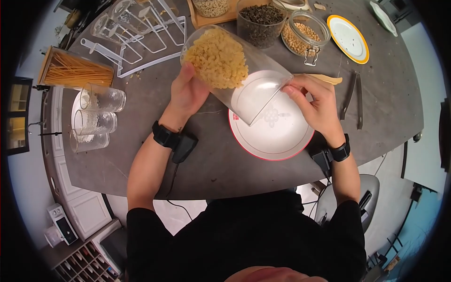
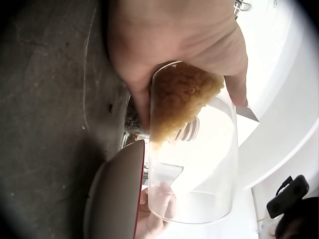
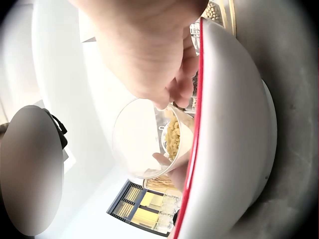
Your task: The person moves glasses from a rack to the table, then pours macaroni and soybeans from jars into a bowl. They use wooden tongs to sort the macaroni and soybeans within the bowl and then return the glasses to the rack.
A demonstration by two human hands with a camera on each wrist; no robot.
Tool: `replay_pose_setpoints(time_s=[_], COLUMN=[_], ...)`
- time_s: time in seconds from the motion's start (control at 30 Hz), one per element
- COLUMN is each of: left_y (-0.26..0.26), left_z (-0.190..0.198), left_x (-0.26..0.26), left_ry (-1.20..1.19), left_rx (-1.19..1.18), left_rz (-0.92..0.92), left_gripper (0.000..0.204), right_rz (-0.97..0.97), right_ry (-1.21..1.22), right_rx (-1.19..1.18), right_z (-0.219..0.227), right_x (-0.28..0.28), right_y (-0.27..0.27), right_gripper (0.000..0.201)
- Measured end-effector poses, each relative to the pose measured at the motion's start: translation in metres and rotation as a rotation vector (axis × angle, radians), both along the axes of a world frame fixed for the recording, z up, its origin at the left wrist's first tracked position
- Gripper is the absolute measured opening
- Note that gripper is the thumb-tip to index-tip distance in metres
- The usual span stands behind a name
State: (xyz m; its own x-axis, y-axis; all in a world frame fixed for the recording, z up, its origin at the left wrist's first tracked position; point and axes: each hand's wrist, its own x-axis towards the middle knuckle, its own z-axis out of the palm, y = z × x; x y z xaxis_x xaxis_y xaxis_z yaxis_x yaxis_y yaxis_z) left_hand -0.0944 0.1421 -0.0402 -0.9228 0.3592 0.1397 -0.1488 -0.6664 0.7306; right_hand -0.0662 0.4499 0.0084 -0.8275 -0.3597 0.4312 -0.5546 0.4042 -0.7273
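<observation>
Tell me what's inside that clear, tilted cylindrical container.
Small, yellow, tubular pasta sits in the container's far end; pieces deep in the pile, and anything behind the left hand, are hidden.

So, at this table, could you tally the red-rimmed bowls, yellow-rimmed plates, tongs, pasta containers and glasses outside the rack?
Red-rimmed bowl: 1
Yellow-rimmed plate: 1
Pair of tongs: 1
Pasta containers: 2
Loose glasses: 3
Total: 8

1. left hand (image 1: 189,91): most fingers are tucked behind the clear jar (image 1: 251,66) in the head view, so no clue how they sit
2. right hand (image 3: 144,55) runs off the top of the right wrist view
3. bowl (image 2: 117,194) gets chopped by the bottom edge in the left wrist view
4. bowl's red mark (image 1: 236,115) is too tiny to read
</observation>
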Motion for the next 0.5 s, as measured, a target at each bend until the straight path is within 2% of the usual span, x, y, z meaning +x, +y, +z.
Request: replay_pose_setpoints(time_s=[0.07, 0.13, 0.23, 0.33, 0.5], left_y=[0.002, 0.006, 0.008, 0.009, 0.009], left_z=[0.003, 0.007, 0.009, 0.012, 0.012], left_x=[0.001, 0.004, 0.002, 0.002, 0.001], left_ry=[0.015, -0.02, -0.027, 0.001, 0.04], left_rx=[-0.022, -0.123, -0.122, -0.078, -0.118], left_rz=[-0.01, 0.089, 0.11, 0.035, 0.04], left_gripper=[0.084, 0.095, 0.098, 0.096, 0.099], right_rz=[-0.019, -0.013, 0.001, -0.011, -0.021], right_ry=[-0.014, -0.009, 0.007, 0.006, 0.008], right_rx=[0.011, 0.014, -0.002, 0.015, 0.024], right_z=[-0.002, -0.002, -0.006, -0.006, -0.006], right_x=[0.001, 0.002, 0.001, 0.002, 0.001], right_y=[-0.001, -0.001, 0.0, 0.0, 0.0], right_gripper=[0.014, 0.013, 0.012, 0.011, 0.01])
